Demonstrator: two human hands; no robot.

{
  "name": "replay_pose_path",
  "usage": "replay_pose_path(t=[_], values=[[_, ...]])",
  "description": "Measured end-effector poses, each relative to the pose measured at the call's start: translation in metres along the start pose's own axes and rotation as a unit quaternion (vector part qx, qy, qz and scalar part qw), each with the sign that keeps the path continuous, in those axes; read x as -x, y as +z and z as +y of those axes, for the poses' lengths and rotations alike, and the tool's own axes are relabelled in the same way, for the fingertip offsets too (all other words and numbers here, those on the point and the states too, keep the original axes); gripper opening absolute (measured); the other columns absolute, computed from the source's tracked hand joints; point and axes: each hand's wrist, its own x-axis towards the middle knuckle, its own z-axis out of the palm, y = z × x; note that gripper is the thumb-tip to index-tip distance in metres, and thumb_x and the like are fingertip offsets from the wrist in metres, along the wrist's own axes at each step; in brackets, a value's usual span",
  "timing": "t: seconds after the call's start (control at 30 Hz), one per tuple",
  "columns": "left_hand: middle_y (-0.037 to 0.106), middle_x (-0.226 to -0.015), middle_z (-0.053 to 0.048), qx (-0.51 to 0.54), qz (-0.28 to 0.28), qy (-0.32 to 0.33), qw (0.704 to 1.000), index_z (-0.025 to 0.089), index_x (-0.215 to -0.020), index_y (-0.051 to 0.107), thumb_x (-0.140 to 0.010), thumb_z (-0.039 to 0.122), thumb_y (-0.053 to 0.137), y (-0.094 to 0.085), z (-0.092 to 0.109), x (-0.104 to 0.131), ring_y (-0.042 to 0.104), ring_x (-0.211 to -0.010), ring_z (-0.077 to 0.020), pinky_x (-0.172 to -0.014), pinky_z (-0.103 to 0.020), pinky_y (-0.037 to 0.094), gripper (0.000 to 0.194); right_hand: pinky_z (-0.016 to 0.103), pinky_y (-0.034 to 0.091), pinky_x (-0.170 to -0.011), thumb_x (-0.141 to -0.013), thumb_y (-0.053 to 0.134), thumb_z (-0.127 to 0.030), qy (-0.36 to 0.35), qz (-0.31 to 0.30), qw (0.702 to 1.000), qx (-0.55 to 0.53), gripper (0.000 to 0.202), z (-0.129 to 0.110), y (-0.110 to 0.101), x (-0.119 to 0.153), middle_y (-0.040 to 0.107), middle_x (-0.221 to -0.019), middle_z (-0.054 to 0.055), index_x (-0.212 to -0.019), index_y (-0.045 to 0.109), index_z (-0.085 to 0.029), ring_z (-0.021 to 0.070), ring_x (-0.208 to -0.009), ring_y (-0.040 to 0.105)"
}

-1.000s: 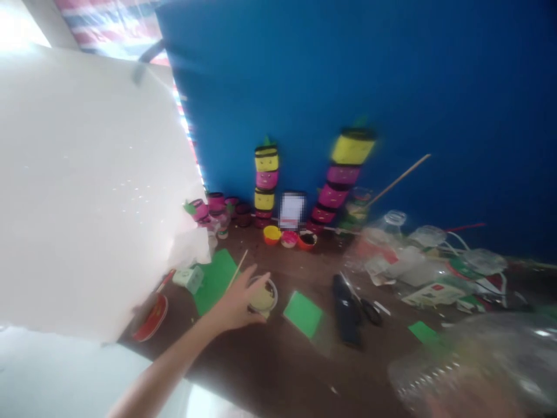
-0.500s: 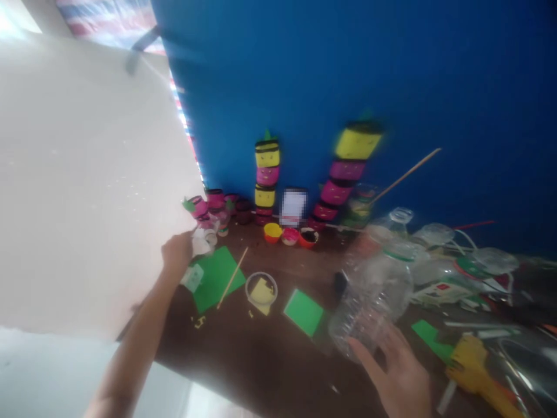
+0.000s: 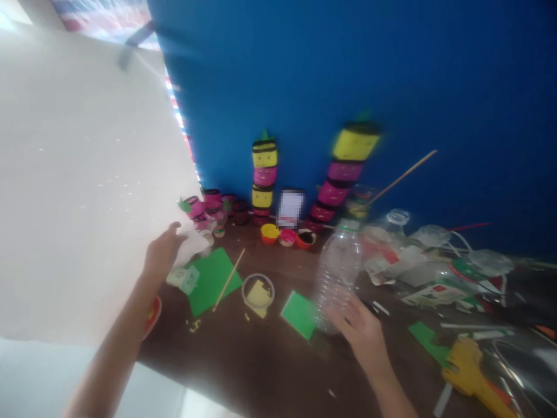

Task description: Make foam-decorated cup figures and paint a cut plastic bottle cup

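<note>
A clear ribbed plastic bottle (image 3: 338, 261) with a green neck ring stands upright, slightly tilted, on the dark brown table. My right hand (image 3: 359, 325) grips its lower part from the right. On the left, my left hand (image 3: 164, 249) is beside a piece of white paper or tissue (image 3: 191, 246); its fingers are curled and blurred, and whether they pinch the paper is unclear. Below lies a green sheet (image 3: 213, 281) with a wooden stick (image 3: 228, 280) across it. A round clear lid or tub (image 3: 258, 293) with yellow pieces and a smaller green card (image 3: 299, 313) are between my hands.
Stacked yellow and pink painted pieces (image 3: 264, 174) stand against the blue wall, with small paint cups (image 3: 270, 233) in front. Plastic bottles and scraps (image 3: 439, 276) crowd the right side. A yellow glue gun (image 3: 467, 368) lies at the lower right.
My right hand has moved left with the bottle, which is now more upright and apart from the other bottles. My left hand has shifted slightly left, showing a red round object beside the forearm.
</note>
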Motion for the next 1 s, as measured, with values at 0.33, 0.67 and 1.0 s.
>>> replay_pose_path(t=[0.33,0.67,1.0], values=[[0.070,-0.102,-0.010,0.086,-0.047,0.032,0.995,0.013,-0.100,0.069,-0.077,0.018,0.038,0.008,-0.021,0.002,0.065,-0.093,-0.0227,-0.085,-0.032,0.048,0.039,0.044,0.051,-0.087,-0.061,0.075,-0.044,0.002,-0.002,0.999,-0.054,0.055,0.014,0.005,-0.016,0.068,-0.105,0.013,-0.108,0.062,-0.018,0.0285,-0.096,0.064],[0.071,-0.100,-0.007,0.062,-0.025,0.045,0.997,0.020,-0.094,0.071,-0.085,0.038,0.038,0.005,-0.028,0.008,0.066,-0.088,-0.0240,-0.082,-0.033,0.048,0.039,0.042,0.052,-0.085,-0.065,0.072,-0.042,0.021,0.037,0.996,-0.074,0.054,0.022,-0.005,-0.011,0.066,-0.110,0.012,-0.112,0.060,-0.019,0.0281,-0.098,0.064],[0.071,-0.076,-0.003,0.194,-0.003,-0.042,0.980,0.020,-0.067,0.067,-0.067,0.048,0.059,0.006,-0.026,0.009,0.066,-0.073,-0.0200,-0.074,-0.029,0.051,0.029,0.038,0.050,-0.088,-0.068,0.069,-0.043,-0.022,0.032,0.999,0.031,0.050,0.019,-0.003,-0.001,0.066,-0.107,0.010,-0.110,0.059,-0.019,0.0245,-0.096,0.063]])
